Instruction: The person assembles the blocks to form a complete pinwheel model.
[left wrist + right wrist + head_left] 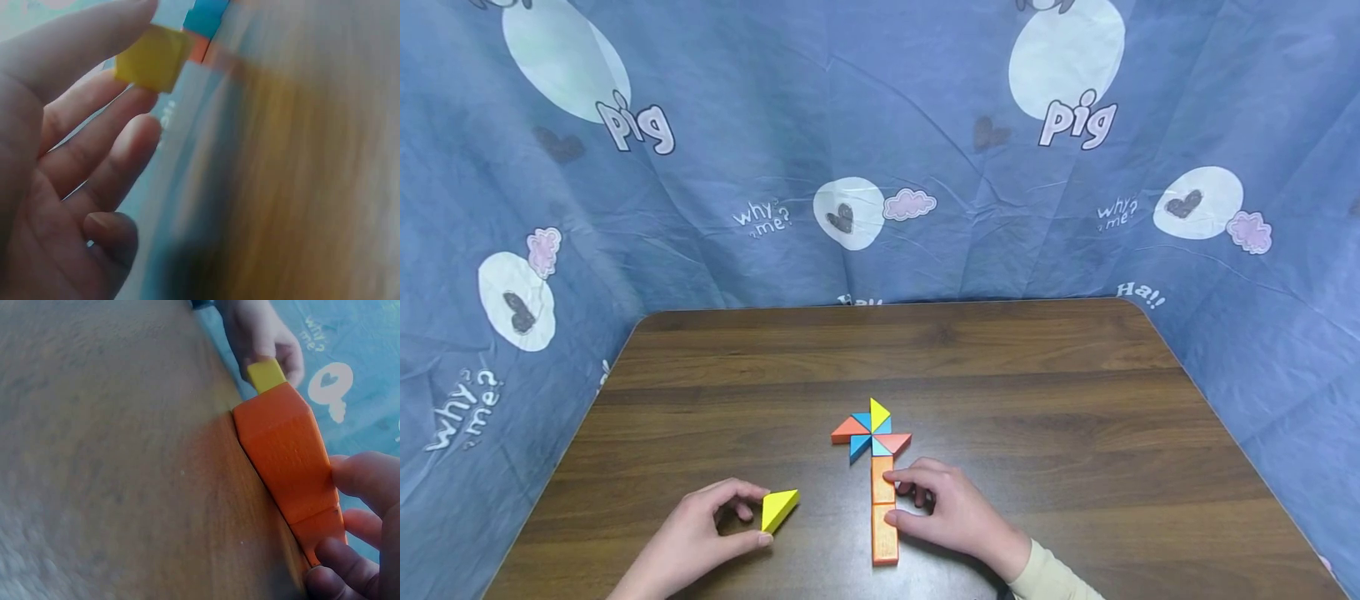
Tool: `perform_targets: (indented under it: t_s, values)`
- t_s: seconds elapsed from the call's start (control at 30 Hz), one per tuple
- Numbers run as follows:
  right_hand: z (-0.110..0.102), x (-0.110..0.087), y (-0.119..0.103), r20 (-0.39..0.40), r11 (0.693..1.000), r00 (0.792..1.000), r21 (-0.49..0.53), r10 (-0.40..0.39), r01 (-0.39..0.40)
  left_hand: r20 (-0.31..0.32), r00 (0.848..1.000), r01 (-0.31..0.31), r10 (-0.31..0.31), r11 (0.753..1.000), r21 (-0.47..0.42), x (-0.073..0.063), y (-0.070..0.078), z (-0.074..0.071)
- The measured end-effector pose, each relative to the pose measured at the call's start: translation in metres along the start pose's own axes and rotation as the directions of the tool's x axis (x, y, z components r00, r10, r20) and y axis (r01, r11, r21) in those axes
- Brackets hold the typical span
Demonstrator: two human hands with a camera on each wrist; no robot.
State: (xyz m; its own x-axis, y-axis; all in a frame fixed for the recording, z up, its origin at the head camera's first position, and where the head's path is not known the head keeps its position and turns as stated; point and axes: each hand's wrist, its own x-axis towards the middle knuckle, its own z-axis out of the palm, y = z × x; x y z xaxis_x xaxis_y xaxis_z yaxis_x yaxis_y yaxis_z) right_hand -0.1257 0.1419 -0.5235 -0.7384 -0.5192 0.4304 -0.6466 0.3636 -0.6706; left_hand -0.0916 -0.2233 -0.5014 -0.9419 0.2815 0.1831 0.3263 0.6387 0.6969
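Observation:
My left hand (703, 529) pinches a yellow triangular block (780, 510) between thumb and fingers, left of the orange column. In the left wrist view that yellow block (153, 59) sits at the fingertips. With thumb and index fingertips, my right hand (951, 508) touches the right edge of two orange rectangular blocks (884, 533), laid end to end in a column. At the top of this column lies a pinwheel (872, 434) of yellow, blue and red-orange triangular blocks. The right wrist view has the orange blocks (284, 450) close up, the right fingers along their side.
Under everything is a dark brown wooden table (1037, 375) with rounded far corners. A blue printed cloth (925, 267) hangs behind it and along both sides.

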Motion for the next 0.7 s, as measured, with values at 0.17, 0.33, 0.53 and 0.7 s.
perform_targets:
  t_s: [0.17, 0.33, 0.53, 0.7]
  values:
    - [-0.001, 0.0, -0.001, 0.003, 1.0, 1.0, -0.002, 0.007, -0.007, -0.063, 0.996, -0.063, 0.061, 0.998, -0.03, 0.008, 0.008, 0.012]
    - [-0.001, 0.0, -0.002, 0.001, 1.0, 1.0, -0.008, 0.004, -0.004, -0.092, 0.987, -0.135, 0.13, 0.989, -0.056, 0.018, 0.012, 0.024]
    - [0.0, 0.0, 0.0, -0.003, 1.0, 1.0, -0.011, 0.001, -0.001, -0.095, 0.968, -0.239, 0.232, 0.968, -0.078, 0.031, 0.013, 0.038]
    - [0.0, 0.0, 0.0, -0.001, 1.0, 1.0, -0.004, 0.013, -0.013, -0.065, 0.966, -0.255, 0.251, 0.964, -0.076, 0.043, 0.015, 0.048]
